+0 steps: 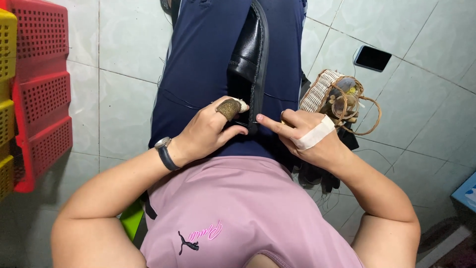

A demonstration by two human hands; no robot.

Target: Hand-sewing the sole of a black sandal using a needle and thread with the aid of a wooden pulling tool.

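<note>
A black leather piece (250,54) lies along the person's lap on dark blue trousers. The left hand (210,130), a brown thimble on one finger, pinches its lower edge; the right hand (302,134), taped across the knuckles, points its forefinger at the same edge. Red and yellow perforated crates (39,89) stack at the left edge. A woven basket (322,92) and a dark phone (372,58) sit on the open tiled floor (421,114) to the right.
</note>
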